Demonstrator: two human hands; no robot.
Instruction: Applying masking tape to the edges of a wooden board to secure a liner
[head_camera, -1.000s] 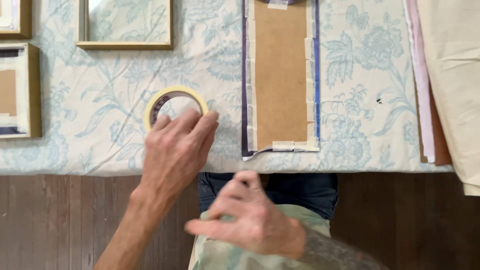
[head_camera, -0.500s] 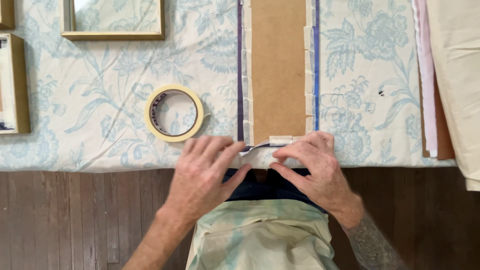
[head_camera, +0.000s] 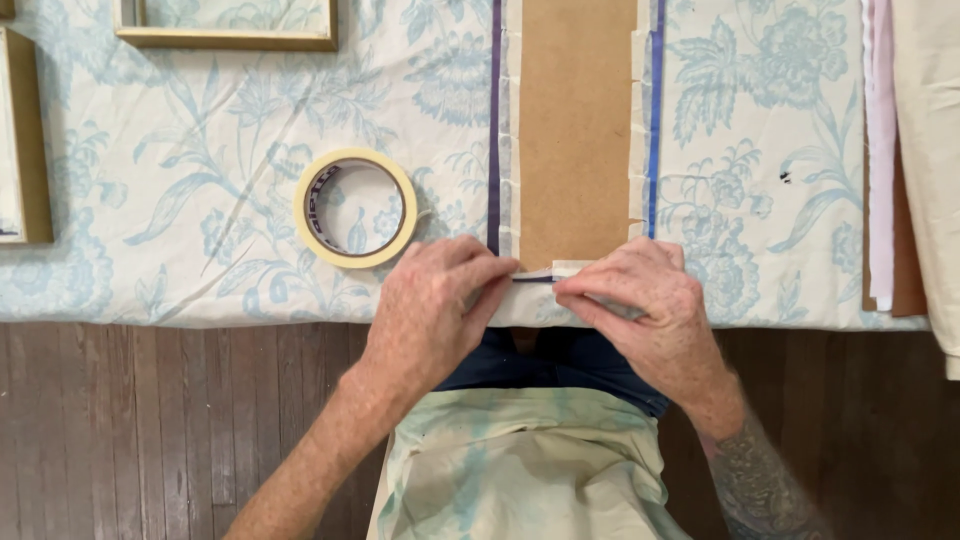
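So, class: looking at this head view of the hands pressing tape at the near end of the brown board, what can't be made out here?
- Near end of the brown board: covered by the left hand and right hand.
- Far end of the board: cut off by the top edge.
- Gilt frames: cut by the top and left edges.
- Stacked sheets: cut by the right edge.
- Print inside the tape roll: too small.
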